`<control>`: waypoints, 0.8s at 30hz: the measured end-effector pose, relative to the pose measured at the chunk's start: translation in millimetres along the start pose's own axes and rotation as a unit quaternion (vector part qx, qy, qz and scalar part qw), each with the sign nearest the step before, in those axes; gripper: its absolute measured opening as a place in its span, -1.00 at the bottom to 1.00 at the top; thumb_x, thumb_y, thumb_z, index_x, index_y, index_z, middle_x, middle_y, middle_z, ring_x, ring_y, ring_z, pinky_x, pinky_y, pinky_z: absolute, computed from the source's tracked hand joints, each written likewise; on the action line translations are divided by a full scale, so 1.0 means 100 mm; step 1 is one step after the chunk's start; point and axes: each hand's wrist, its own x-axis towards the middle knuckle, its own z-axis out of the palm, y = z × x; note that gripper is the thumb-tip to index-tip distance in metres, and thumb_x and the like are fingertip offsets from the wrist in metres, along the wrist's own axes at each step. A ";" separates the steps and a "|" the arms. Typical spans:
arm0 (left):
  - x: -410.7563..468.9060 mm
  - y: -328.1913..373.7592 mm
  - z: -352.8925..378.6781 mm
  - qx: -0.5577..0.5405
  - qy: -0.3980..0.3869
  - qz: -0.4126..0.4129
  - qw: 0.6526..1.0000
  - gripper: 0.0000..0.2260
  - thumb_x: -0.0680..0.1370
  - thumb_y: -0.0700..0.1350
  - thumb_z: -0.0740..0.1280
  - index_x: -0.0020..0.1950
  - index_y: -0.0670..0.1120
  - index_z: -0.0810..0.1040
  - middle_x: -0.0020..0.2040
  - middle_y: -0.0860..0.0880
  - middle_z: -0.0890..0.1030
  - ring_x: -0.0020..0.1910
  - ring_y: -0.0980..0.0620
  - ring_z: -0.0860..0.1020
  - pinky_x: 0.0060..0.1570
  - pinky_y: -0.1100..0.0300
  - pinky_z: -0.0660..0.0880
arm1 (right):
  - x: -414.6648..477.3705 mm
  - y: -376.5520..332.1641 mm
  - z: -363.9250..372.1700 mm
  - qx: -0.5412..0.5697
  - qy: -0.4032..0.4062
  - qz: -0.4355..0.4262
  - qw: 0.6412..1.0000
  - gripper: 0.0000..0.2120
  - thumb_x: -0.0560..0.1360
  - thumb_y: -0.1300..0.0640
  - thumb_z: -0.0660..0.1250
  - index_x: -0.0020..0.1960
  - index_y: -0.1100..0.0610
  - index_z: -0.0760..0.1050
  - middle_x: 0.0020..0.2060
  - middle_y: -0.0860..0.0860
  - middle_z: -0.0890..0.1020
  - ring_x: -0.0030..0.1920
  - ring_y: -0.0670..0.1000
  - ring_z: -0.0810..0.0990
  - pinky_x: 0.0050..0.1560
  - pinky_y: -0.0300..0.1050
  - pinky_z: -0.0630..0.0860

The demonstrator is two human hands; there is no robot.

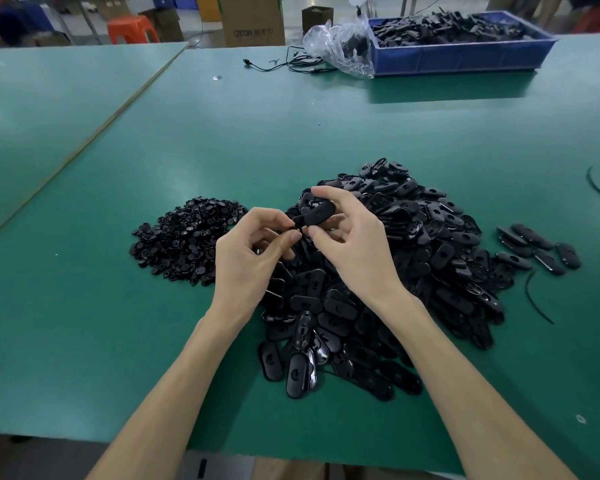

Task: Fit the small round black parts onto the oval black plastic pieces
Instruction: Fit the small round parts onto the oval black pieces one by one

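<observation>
My right hand (pixel 352 244) grips an oval black plastic piece (pixel 317 213) between thumb and fingers, held above the big heap of oval pieces (pixel 413 271). My left hand (pixel 246 254) pinches a small round black part (pixel 298 221) between thumb and forefinger, right against the lower left end of that oval piece. A heap of small round black parts (pixel 184 237) lies on the green table to the left of my left hand. Several oval pieces (pixel 537 251) lie apart in a small group at the right.
A blue crate (pixel 465 57) full of black parts stands at the far right, with a crumpled clear plastic bag (pixel 340 43) and black cables (pixel 284 64) beside it. A black cable tie (pixel 534 299) lies right of the heap. The table's front edge (pixel 84 436) is near me.
</observation>
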 end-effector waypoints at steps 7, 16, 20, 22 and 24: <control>0.00 0.01 0.01 0.010 -0.010 0.010 1.000 -0.86 0.54 -0.14 0.53 0.08 0.00 0.71 -0.19 0.04 0.67 -0.32 0.03 0.63 -0.30 0.29 0.51 | -0.03 0.01 0.02 0.004 -0.018 0.007 1.000 -0.61 0.54 0.34 0.45 0.34 0.10 0.58 -0.01 -0.03 0.72 -0.11 -0.08 0.71 -0.04 -0.30 0.58; 0.02 0.01 0.00 -0.017 0.007 -0.005 1.000 -0.83 0.47 -0.13 0.59 -0.01 0.00 0.65 -0.16 0.02 0.68 -0.30 -0.07 0.64 -0.27 0.19 0.55 | -0.03 -0.02 0.00 -0.001 -0.019 0.020 1.000 -0.61 0.60 0.32 0.39 0.41 0.13 0.58 0.03 0.02 0.74 0.00 -0.03 0.73 0.15 -0.16 0.64; 0.03 -0.01 0.00 -0.015 0.019 -0.011 1.000 -0.79 0.44 -0.12 0.61 -0.04 -0.02 0.63 -0.16 0.06 0.66 -0.27 0.02 0.56 -0.24 0.15 0.53 | -0.05 -0.01 0.01 0.004 -0.022 0.024 0.999 -0.65 0.61 0.29 0.40 0.37 0.11 0.62 -0.06 -0.04 0.73 -0.13 -0.04 0.71 0.10 -0.12 0.65; 0.03 0.00 0.00 -0.006 0.024 0.000 1.000 -0.78 0.42 -0.11 0.62 -0.05 -0.01 0.62 -0.18 0.00 0.63 -0.25 0.06 0.52 -0.24 0.15 0.48 | -0.05 -0.01 0.02 0.021 -0.030 0.028 0.999 -0.65 0.60 0.32 0.40 0.36 0.13 0.62 -0.08 -0.07 0.72 -0.18 -0.09 0.69 0.07 -0.12 0.66; 0.03 0.01 -0.01 -0.001 0.029 0.008 1.000 -0.77 0.42 -0.11 0.62 -0.06 0.03 0.61 -0.16 -0.11 0.59 -0.24 0.02 0.49 -0.24 0.09 0.46 | -0.05 0.00 0.02 0.043 -0.035 0.034 0.998 -0.66 0.60 0.34 0.39 0.35 0.15 0.63 -0.09 -0.06 0.71 -0.22 -0.10 0.69 0.00 -0.16 0.66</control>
